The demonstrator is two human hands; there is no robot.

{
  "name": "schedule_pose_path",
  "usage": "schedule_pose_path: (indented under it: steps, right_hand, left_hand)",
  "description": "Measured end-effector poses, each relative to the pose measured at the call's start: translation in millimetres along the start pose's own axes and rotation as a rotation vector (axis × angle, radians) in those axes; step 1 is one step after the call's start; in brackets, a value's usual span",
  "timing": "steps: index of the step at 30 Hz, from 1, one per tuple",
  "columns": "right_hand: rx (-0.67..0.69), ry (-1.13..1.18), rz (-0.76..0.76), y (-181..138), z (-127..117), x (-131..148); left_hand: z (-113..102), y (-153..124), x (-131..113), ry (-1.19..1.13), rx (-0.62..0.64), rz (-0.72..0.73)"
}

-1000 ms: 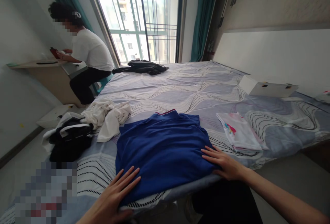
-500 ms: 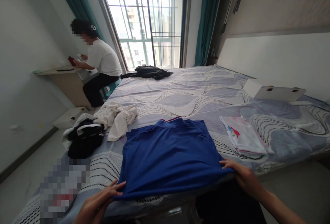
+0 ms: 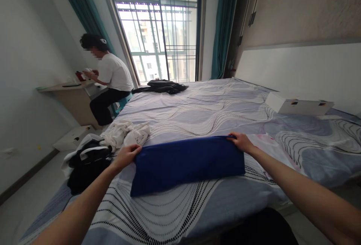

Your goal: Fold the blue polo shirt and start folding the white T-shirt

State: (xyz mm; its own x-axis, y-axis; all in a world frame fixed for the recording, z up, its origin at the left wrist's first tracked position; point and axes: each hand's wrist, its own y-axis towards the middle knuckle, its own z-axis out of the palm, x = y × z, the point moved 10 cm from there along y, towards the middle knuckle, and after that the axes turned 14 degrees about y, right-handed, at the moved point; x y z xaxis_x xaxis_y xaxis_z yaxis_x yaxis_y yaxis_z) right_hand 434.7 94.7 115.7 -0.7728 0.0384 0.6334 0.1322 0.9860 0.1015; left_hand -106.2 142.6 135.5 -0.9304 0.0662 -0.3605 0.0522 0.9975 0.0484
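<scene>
A blue shirt (image 3: 187,164) lies folded in half on the bed (image 3: 203,109), its doubled edge away from me. My left hand (image 3: 126,155) pinches the shirt's far left corner. My right hand (image 3: 240,142) grips its far right corner. Both arms stretch out over the near part of the bed.
A heap of white and black clothes (image 3: 98,147) lies at the bed's left edge. A folded white printed garment (image 3: 270,147) sits right of the shirt, a white box (image 3: 299,105) further back, dark clothing (image 3: 163,85) at the far end. Another person (image 3: 108,79) sits at a desk by the window.
Both hands took the near hem of the blue shirt and carried it away from me over the collar, folding the shirt in half. The camera view tilted up slightly.
</scene>
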Motion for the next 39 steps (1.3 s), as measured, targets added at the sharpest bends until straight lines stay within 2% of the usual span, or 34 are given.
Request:
schedule_pose_path:
  steps: [2, 4, 5, 6, 8, 9, 11, 12, 14, 17, 21, 24, 26, 28, 30, 32, 34, 36, 37, 39]
  right_hand:
    - [-0.040, -0.102, 0.047, 18, 22, 15]
    - [-0.084, -0.137, -0.014, 17, 62, 49]
    - [-0.088, -0.153, -0.094, 11, 89, 72]
    - [-0.038, -0.149, -0.192, 2, 123, 96]
    - [0.101, -0.099, -0.325, -20, 188, 132]
    - [0.159, -0.082, -0.327, -28, 214, 138]
    - [0.220, -0.059, -0.310, -39, 242, 137]
    - [0.223, -0.061, -0.299, -41, 245, 131]
    - [0.196, -0.089, -0.296, -42, 235, 112]
    - [0.141, -0.165, -0.260, -38, 207, 76]
    - [0.079, -0.245, -0.092, -29, 173, 23]
    - [0.071, -0.281, 0.050, -20, 155, -6]
    - [0.060, -0.297, 0.158, -16, 148, -11]
    - [0.008, -0.304, 0.223, -15, 147, 6]
    - [-0.031, -0.280, 0.130, -17, 162, 50]
    - [0.028, -0.223, -0.097, -24, 196, 107]
    - [0.144, -0.166, -0.234, -35, 229, 140]
    - [0.191, -0.145, -0.227, -39, 241, 137]
    - [0.179, -0.156, -0.199, -39, 237, 125]
    - [0.114, -0.209, -0.135, -36, 213, 88]
  left_hand:
    - [16, 21, -18, 0.130, -0.055, -0.074]
    - [44, 26, -54, 0.172, -0.150, -0.024]
    - [64, 23, -78, 0.172, -0.177, 0.059]
    - [88, 17, -108, 0.185, -0.185, 0.212]
    - [139, -1, -148, 0.236, -0.107, 0.418]
    - [160, -8, -155, 0.275, -0.061, 0.456]
    - [183, -14, -146, 0.357, -0.004, 0.409]
    - [185, -14, -134, 0.394, 0.001, 0.364]
    - [178, -9, -107, 0.451, -0.003, 0.284]
    - [161, 0, -63, 0.515, 0.007, 0.187]
    - [143, 3, -15, 0.562, 0.021, 0.110]
    - [133, -1, 11, 0.552, 0.050, 0.046]
    - [128, -5, 16, 0.545, 0.081, -0.025]
    - [120, -8, 4, 0.564, 0.033, -0.111]
    - [116, -12, -36, 0.578, -0.114, -0.081]
    - [129, -17, -95, 0.533, -0.199, 0.132]
    - [156, -22, -137, 0.453, -0.140, 0.326]
    - [176, -23, -145, 0.415, -0.068, 0.349]
    - [180, -21, -138, 0.417, -0.056, 0.313]
    - [179, -16, -116, 0.438, -0.053, 0.236]
